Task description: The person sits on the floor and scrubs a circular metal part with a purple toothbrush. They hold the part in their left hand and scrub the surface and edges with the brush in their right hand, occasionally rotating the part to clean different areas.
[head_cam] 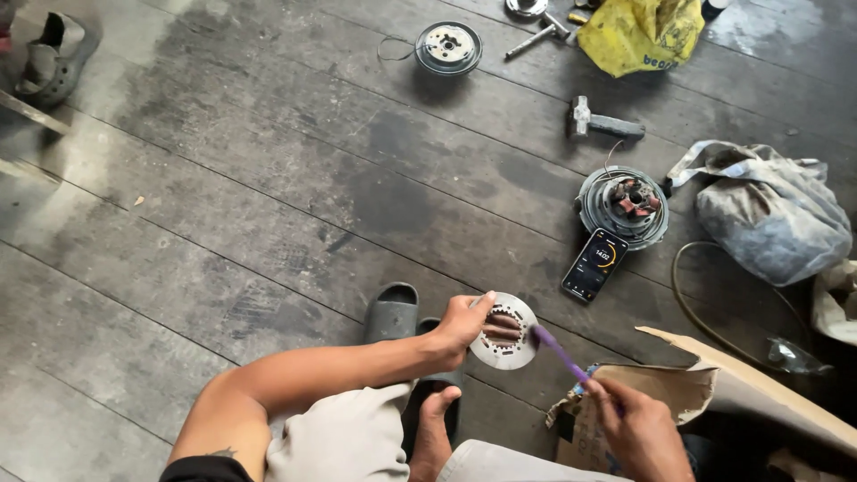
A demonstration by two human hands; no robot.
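My left hand (462,323) grips a round silver metal ring with slotted inner teeth (509,352), fingers through its centre hole. My right hand (636,430) holds a purple brush or stick (560,352) whose tip touches the ring's right inner edge. Both hands hover above my feet in dark grey slippers (393,312) on a dark wooden plank floor (268,196).
A torn cardboard box (714,384) lies under my right hand. Farther off sit a phone with a lit screen (594,264), a round motor part with copper windings (623,205), a hammer (603,123), another round housing (448,47), a yellow bag (641,34) and a grey cloth sack (768,214).
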